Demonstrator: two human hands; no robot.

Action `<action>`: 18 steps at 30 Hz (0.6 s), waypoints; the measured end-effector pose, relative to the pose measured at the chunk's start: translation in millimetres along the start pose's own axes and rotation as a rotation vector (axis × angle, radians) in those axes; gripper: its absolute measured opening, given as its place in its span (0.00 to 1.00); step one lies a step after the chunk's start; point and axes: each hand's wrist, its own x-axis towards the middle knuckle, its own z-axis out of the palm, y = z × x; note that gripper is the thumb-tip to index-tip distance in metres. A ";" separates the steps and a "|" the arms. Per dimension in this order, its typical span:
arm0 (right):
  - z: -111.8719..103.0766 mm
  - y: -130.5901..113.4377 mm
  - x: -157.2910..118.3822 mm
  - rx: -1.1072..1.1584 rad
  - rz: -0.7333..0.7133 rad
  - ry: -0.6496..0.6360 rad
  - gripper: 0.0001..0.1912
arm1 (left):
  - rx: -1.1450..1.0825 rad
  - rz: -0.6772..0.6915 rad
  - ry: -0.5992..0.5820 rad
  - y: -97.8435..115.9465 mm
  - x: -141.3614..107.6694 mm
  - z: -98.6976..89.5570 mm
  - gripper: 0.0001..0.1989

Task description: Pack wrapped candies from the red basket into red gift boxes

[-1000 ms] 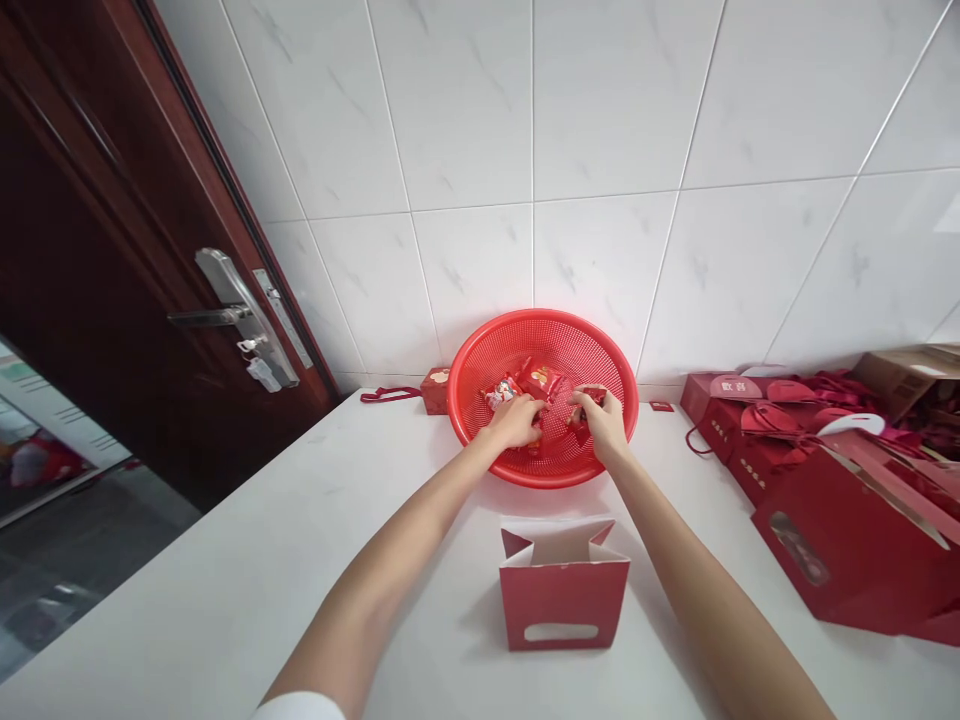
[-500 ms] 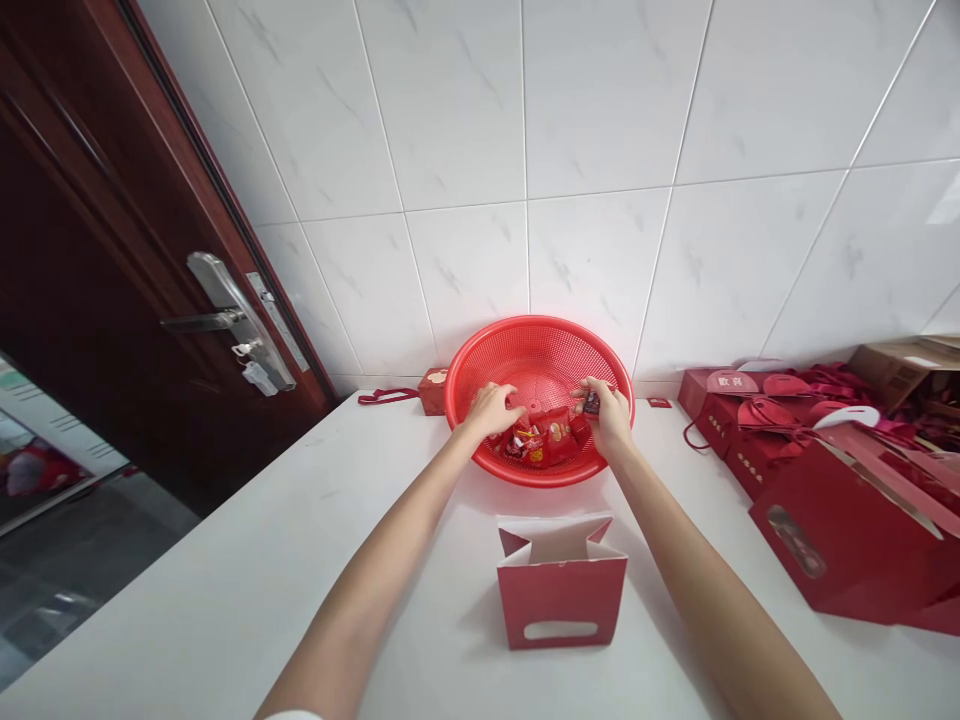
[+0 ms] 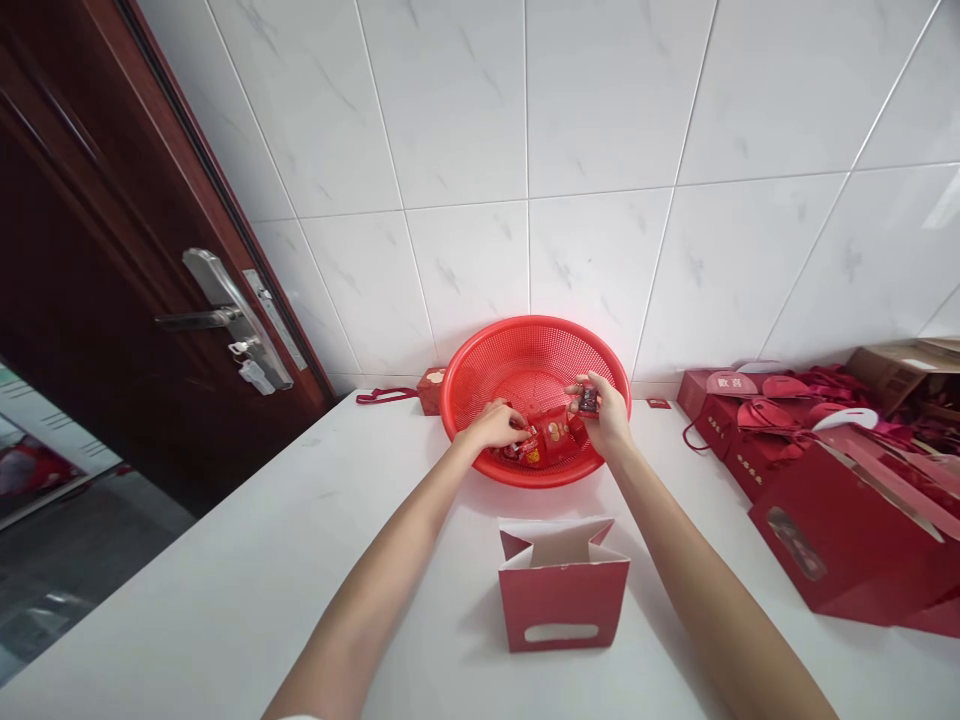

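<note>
Head view: the left hand [image 3: 495, 425] has lowered onto the wrapped packets [image 3: 556, 435] in the red basket [image 3: 535, 322], while the right hand [image 3: 610, 418] has turned to show a small dark packet [image 3: 589, 400]. That leaves one piece lifted and, I judge, the left hand feeling among the rest. Its fingers curl downward, fairly narrow; whether they grip anything, I cannot tell. The right fingers pinch the dark packet above the basket. Both forearms stretch forward over the worktop [image 3: 262, 520], flanking the open red box [image 3: 564, 590].
</note>
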 end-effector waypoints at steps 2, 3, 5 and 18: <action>-0.8 -2.5 1.4 0.025 -0.002 -0.004 0.18 | 0.011 -0.030 0.020 2.1 -2.6 -2.5 0.14; -1.2 -3.9 2.0 0.037 -0.005 -0.006 0.18 | 0.013 -0.043 0.024 3.0 -3.8 -3.8 0.14; -2.3 -6.9 3.2 0.058 -0.014 -0.009 0.16 | 0.012 -0.059 0.021 4.6 -5.7 -5.9 0.13; -5.2 -10.0 3.1 0.099 -0.023 -0.010 0.12 | 0.090 0.034 -0.139 13.9 -9.8 -1.7 0.08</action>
